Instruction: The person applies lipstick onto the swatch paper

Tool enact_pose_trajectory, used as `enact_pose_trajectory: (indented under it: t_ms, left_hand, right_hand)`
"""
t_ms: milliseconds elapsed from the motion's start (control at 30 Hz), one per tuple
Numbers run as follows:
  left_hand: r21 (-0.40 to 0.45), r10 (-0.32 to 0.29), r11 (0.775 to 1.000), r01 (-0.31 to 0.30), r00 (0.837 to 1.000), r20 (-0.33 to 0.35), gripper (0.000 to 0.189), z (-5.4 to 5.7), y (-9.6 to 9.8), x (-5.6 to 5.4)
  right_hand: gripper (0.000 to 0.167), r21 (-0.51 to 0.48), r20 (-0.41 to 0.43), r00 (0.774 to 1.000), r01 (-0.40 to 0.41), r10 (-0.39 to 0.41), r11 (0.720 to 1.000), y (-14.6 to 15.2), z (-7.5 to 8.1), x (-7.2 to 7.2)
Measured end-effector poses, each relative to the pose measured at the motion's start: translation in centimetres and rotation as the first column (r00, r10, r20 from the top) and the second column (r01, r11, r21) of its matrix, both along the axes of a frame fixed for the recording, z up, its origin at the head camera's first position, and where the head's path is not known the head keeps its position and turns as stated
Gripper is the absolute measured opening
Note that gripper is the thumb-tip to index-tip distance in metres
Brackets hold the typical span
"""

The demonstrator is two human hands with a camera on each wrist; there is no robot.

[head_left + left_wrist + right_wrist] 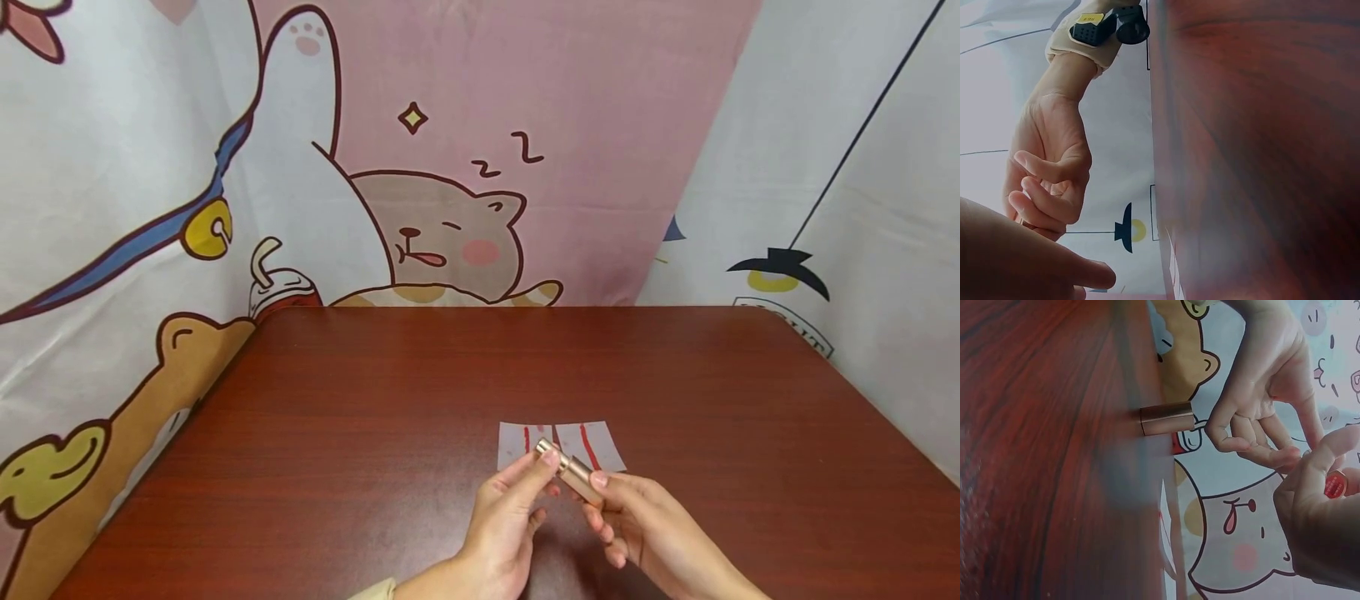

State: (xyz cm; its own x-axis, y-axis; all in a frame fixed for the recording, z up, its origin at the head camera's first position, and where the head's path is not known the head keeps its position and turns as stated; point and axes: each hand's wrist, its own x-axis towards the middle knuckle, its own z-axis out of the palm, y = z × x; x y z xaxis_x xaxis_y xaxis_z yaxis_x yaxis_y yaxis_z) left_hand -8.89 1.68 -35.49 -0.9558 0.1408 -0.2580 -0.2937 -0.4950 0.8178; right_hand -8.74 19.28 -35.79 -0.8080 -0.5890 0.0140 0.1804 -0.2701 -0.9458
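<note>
A slim gold lipstick tube (581,481) slants between both hands, above the front of the table. My left hand (508,518) pinches its narrower upper end between thumb and fingers. My right hand (647,515) grips the wider lower part, thumb on top. In the right wrist view a round red label (1335,484) shows on the end of the tube. A copper-gold cap (1166,419) stands on the table in that view; the head view does not show it. Just beyond the hands lie a white paper piece (513,440) and a second paper piece (609,450), each with red streaks.
The dark red-brown wooden table (360,392) stretches to both sides and behind the papers. A cartoon-printed cloth (615,150) hangs along its back and sides. A dark camera device (1110,28) is strapped on the right wrist.
</note>
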Motion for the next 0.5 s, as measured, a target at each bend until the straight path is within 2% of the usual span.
enact_pose_trajectory:
  t_ms: [167,267,367,500]
  left_hand:
    - [-0.002,0.005,1.0,-0.005,1.0,0.0,0.025,-0.2,0.1,0.0]
    - [-0.007,0.01,1.0,-0.01,1.0,-0.001,0.026,-0.3,0.1,0.0]
    - [-0.009,0.015,1.0,-0.015,1.0,0.002,0.025,-0.4,0.1,-0.1]
    - [-0.014,0.023,1.0,-0.023,1.0,0.01,0.025,-0.5,0.1,-0.1]
  right_hand:
    - [0.027,0.117,-0.036,0.996,0.088,-0.084,0.989,-0.2,0.0,0.2]
    - [0.021,0.23,-0.126,0.978,0.193,-0.168,0.954,-0.6,0.2,0.4]
    - [0.021,0.319,-0.251,0.94,0.308,-0.233,0.897,-1.0,0.3,0.7]
    - [0.017,0.379,-0.411,0.861,0.46,-0.299,0.803,-1.7,0.1,1.0]
